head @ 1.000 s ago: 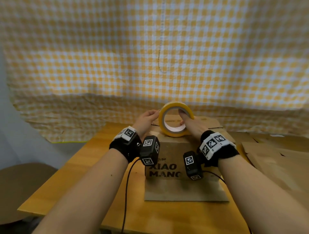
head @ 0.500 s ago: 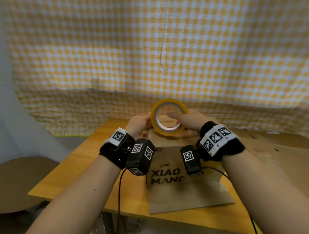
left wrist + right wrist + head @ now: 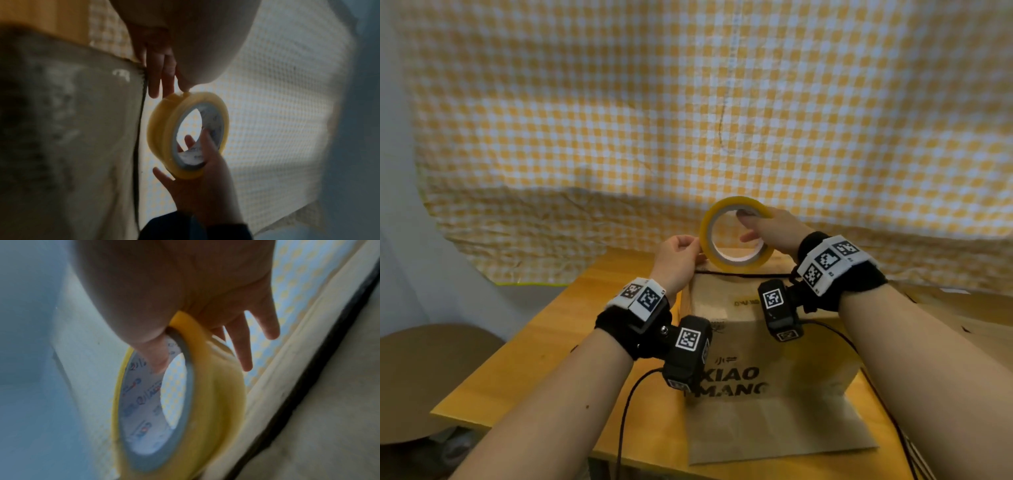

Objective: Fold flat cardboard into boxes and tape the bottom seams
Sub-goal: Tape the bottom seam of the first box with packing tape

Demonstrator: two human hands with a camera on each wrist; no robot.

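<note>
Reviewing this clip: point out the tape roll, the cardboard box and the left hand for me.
tape roll (image 3: 705, 245): head view, left yellow outer band.
cardboard box (image 3: 736, 342): head view, upturned face above the printed lettering.
left hand (image 3: 676, 262): head view, back of the hand.

Left hand (image 3: 162, 68) pinches the yellow tape roll's (image 3: 164, 129) rim — right hand (image 3: 203, 183) grips it opposite, beside the box (image 3: 68, 129).
</note>
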